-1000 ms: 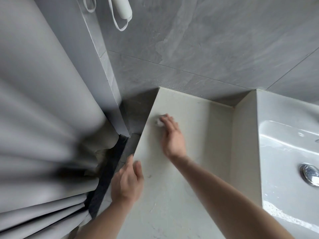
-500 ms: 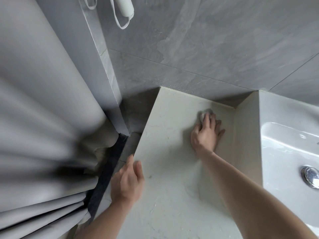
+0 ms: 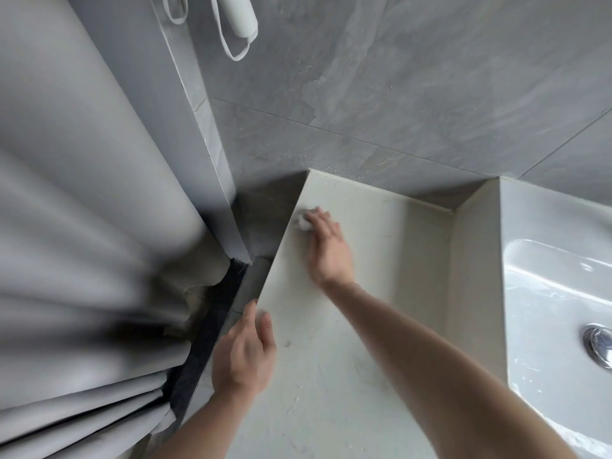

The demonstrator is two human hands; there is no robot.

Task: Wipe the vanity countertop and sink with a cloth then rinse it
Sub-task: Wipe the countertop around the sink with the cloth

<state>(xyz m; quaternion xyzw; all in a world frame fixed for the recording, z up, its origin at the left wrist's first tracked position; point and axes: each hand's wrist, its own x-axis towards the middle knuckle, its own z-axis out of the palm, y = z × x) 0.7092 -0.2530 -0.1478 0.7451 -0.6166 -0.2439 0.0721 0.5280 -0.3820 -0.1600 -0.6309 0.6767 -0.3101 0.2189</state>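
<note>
A pale beige countertop (image 3: 390,260) runs from the grey wall toward me. My right hand (image 3: 328,250) presses a small white cloth (image 3: 303,221) flat against it near the far left edge; only a bit of cloth shows past my fingertips. My left hand (image 3: 245,352) rests on the countertop's left edge, nearer to me, fingers together over the rim, holding nothing. The white sink (image 3: 546,293) stands raised at the right, wet, with a chrome drain (image 3: 601,346).
A grey shower curtain (image 3: 82,243) hangs close on the left, beside a dark threshold strip (image 3: 205,342). Grey wall tiles (image 3: 397,94) back the counter. A white object with a loop strap (image 3: 241,24) hangs on the wall above.
My right hand slid the cloth from the far right corner by the sink back to the countertop's left edge. My left hand stayed on the edge.
</note>
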